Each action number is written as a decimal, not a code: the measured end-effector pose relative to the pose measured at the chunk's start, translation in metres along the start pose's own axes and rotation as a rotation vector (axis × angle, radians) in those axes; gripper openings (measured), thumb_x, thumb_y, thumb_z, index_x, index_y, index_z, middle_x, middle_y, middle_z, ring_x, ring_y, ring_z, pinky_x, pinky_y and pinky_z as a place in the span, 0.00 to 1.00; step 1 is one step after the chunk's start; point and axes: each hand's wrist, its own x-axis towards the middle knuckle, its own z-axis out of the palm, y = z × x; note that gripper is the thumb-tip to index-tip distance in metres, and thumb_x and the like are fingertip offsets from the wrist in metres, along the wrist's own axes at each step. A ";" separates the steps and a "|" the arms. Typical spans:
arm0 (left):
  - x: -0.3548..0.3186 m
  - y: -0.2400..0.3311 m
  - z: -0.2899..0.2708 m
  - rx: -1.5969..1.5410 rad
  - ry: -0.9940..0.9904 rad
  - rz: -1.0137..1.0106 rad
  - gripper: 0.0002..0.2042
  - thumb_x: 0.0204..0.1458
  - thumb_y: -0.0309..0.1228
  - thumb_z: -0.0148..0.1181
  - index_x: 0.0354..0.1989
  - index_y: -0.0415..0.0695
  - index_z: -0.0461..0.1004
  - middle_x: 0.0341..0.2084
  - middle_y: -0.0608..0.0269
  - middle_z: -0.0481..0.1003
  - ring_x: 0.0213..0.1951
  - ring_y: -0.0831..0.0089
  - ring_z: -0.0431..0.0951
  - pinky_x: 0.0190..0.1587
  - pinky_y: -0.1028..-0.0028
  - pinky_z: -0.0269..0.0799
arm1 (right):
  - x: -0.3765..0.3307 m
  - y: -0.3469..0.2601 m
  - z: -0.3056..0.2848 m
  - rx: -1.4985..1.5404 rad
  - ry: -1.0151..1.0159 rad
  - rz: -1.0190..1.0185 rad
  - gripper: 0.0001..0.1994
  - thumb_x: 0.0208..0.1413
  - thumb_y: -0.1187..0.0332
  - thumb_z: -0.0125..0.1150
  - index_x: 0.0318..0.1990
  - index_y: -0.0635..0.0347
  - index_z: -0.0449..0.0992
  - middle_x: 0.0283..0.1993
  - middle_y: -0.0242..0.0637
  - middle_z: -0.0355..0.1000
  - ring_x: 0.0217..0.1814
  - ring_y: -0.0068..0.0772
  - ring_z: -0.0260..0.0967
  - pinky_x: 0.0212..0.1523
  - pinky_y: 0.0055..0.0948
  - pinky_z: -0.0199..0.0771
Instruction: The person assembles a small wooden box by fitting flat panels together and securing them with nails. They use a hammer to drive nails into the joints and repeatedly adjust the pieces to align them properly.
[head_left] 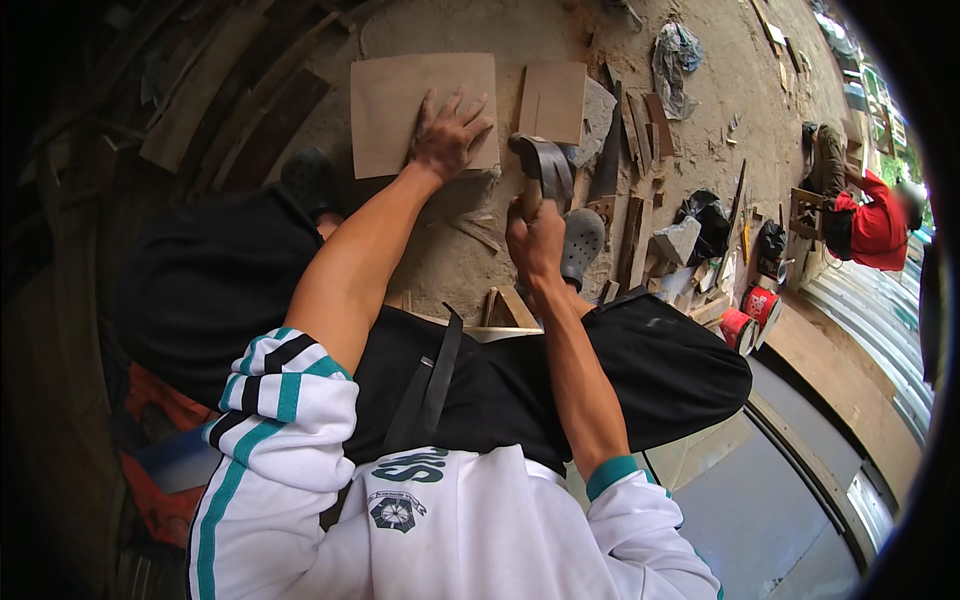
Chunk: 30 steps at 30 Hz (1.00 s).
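My left hand (450, 137) lies with fingers spread on a large, light-brown flat board (385, 115), which rests on the ground ahead of me. Wrapped round the wooden handle of a hammer (546, 172), my right hand (537, 240) is closed. The hammer's dark metal head is at the near edge of a smaller brown board (555, 95); I cannot tell whether they touch. That smaller board lies to the right of the large one, partly over a grey block (596, 115), and has a thin dark line on its face.
Long planks (205, 90) are stacked at the left. Wood scraps (635, 235), a crumpled plastic bag (676, 70), a black bag (708, 225) and red cans (760, 310) lie to the right. A person in a red shirt (870, 220) sits farther right. My clogs (582, 247) stand near the boards.
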 end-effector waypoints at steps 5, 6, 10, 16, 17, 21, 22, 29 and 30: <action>0.001 0.000 0.001 -0.011 0.013 0.009 0.07 0.55 0.39 0.61 0.39 0.56 0.78 0.59 0.70 0.71 0.62 0.57 0.67 0.65 0.39 0.46 | -0.016 0.018 0.009 0.094 0.078 -0.225 0.12 0.54 0.73 0.56 0.45 0.68 0.69 0.29 0.59 0.73 0.35 0.64 0.73 0.34 0.48 0.71; 0.002 0.001 0.001 -0.015 0.010 0.010 0.07 0.55 0.39 0.61 0.39 0.56 0.78 0.59 0.70 0.71 0.62 0.57 0.67 0.65 0.39 0.46 | -0.020 0.020 0.013 0.052 0.026 -0.139 0.12 0.54 0.73 0.56 0.44 0.68 0.68 0.30 0.60 0.73 0.35 0.64 0.73 0.35 0.48 0.71; 0.000 0.003 -0.001 -0.012 -0.002 0.015 0.07 0.55 0.40 0.60 0.39 0.57 0.78 0.59 0.70 0.72 0.63 0.57 0.66 0.65 0.38 0.46 | -0.010 0.020 0.015 -0.020 -0.072 0.117 0.09 0.53 0.74 0.55 0.42 0.65 0.68 0.31 0.61 0.73 0.38 0.66 0.73 0.35 0.48 0.72; 0.000 -0.003 0.002 0.001 -0.014 -0.004 0.07 0.55 0.41 0.59 0.39 0.58 0.78 0.59 0.69 0.71 0.64 0.56 0.66 0.65 0.38 0.46 | -0.008 0.027 0.009 0.096 0.120 -0.296 0.12 0.54 0.74 0.55 0.47 0.64 0.69 0.33 0.56 0.74 0.36 0.64 0.73 0.34 0.48 0.72; 0.001 -0.002 0.003 0.003 -0.018 0.000 0.07 0.55 0.41 0.59 0.39 0.58 0.78 0.59 0.69 0.71 0.64 0.56 0.66 0.65 0.38 0.46 | -0.011 0.038 0.015 0.081 0.124 -0.297 0.12 0.55 0.72 0.56 0.46 0.64 0.69 0.31 0.56 0.74 0.35 0.64 0.74 0.34 0.47 0.72; 0.002 -0.001 0.004 -0.007 -0.011 0.007 0.07 0.55 0.41 0.59 0.39 0.58 0.78 0.59 0.70 0.71 0.64 0.56 0.66 0.65 0.38 0.46 | -0.005 0.039 0.027 -0.101 -0.103 0.089 0.13 0.55 0.70 0.56 0.47 0.63 0.68 0.30 0.59 0.73 0.38 0.66 0.73 0.36 0.48 0.72; 0.001 -0.001 0.004 -0.006 -0.009 0.012 0.07 0.55 0.41 0.59 0.39 0.58 0.78 0.59 0.70 0.71 0.64 0.57 0.66 0.65 0.38 0.46 | 0.001 0.034 0.024 -0.060 -0.077 0.081 0.14 0.53 0.71 0.55 0.47 0.64 0.67 0.30 0.62 0.73 0.38 0.68 0.72 0.35 0.50 0.71; 0.002 -0.003 0.005 -0.009 0.000 0.020 0.07 0.55 0.41 0.59 0.39 0.58 0.78 0.58 0.69 0.72 0.63 0.56 0.66 0.65 0.39 0.46 | -0.013 0.037 0.020 0.079 0.090 -0.281 0.16 0.52 0.76 0.54 0.50 0.66 0.67 0.28 0.59 0.73 0.36 0.64 0.73 0.33 0.47 0.73; 0.001 -0.002 0.004 -0.010 0.000 0.021 0.07 0.55 0.41 0.59 0.39 0.58 0.78 0.58 0.69 0.72 0.63 0.56 0.66 0.65 0.39 0.46 | -0.017 0.042 0.025 0.034 0.085 -0.311 0.17 0.52 0.76 0.54 0.50 0.66 0.67 0.29 0.59 0.73 0.37 0.65 0.73 0.34 0.48 0.73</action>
